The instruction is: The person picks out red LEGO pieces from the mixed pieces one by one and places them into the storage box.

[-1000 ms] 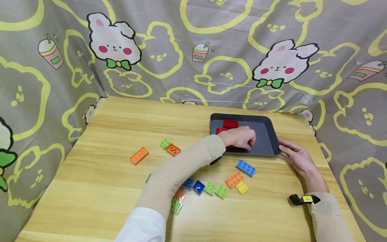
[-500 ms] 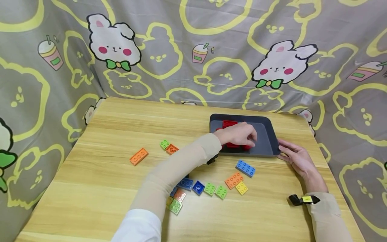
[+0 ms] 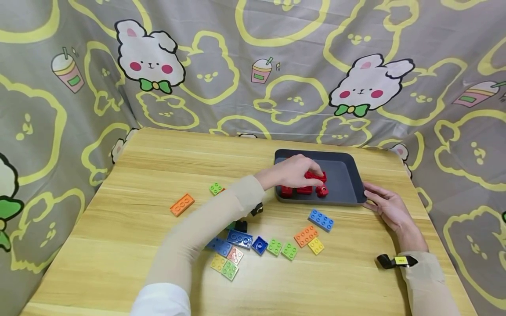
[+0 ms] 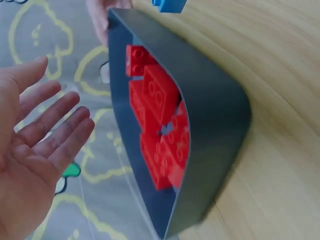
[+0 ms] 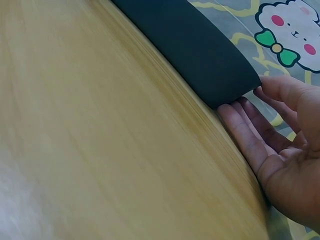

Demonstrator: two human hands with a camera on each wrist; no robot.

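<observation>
A dark grey rectangular tray (image 3: 348,175) stands at the back right of the table, holding several red toy bricks (image 4: 155,95). Over its left part hovers my left hand (image 3: 293,171), fingers spread and loosely straight. In the left wrist view that left hand (image 4: 45,130) is apart from the bricks and has nothing in it. At the tray's right front corner, my right hand (image 3: 389,206) holds the tray by its wall. The right wrist view has the thumb of the right hand (image 5: 285,145) at the rim and fingers at the lower edge.
In front of the tray lie a blue brick (image 3: 321,219), an orange brick (image 3: 306,235) and a yellow brick (image 3: 316,245). Light green bricks (image 3: 274,246) and dark blue bricks (image 3: 239,238) lie nearer the middle. An orange brick (image 3: 182,205) is farther left. A patterned curtain (image 3: 221,66) hangs behind.
My left hand has let go of a small red brick near the tray's front wall, its fingers opening, and has drawn back up and left. The right hand stays at the tray's corner.
</observation>
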